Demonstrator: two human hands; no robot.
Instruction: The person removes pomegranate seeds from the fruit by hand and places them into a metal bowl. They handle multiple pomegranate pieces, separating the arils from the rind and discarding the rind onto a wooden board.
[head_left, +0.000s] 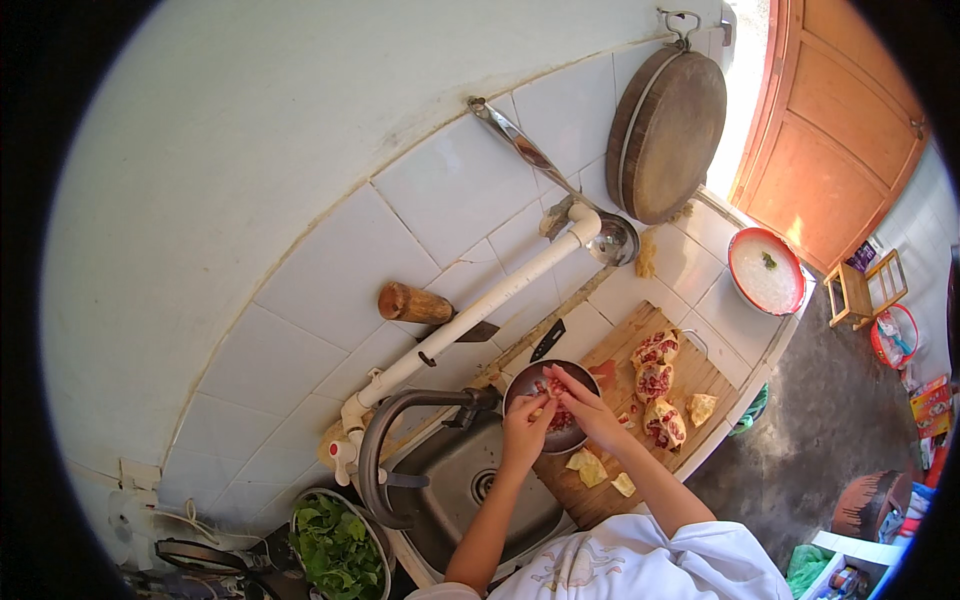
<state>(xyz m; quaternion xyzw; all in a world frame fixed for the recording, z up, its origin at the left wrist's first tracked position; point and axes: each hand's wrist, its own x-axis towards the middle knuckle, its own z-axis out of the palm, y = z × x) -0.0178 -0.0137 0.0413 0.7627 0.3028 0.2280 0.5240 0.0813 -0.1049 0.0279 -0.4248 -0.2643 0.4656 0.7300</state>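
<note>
Both my hands meet over a round dark bowl (517, 386) that stands at the sink's edge, partly on a wooden cutting board (600, 502). Between the fingers of my left hand (527, 424) and my right hand (581, 405) is a piece of pomegranate (555, 387), its red seeds partly covered by my fingertips. Loose red seeds (561, 421) lie inside the bowl. To the right on the board sit several opened pomegranate chunks (655, 380) in a row, seeds showing. Pieces of yellowish peel (587, 466) rest nearer to me.
Left of the board is a steel sink (450, 487) with a curved faucet (367, 457). A black-handled knife (549, 339) lies behind the bowl. A red-rimmed basin (766, 270) stands at the counter's far corner; a pot of leafy greens (337, 547) is at lower left. A ladle (540, 161) hangs on the wall.
</note>
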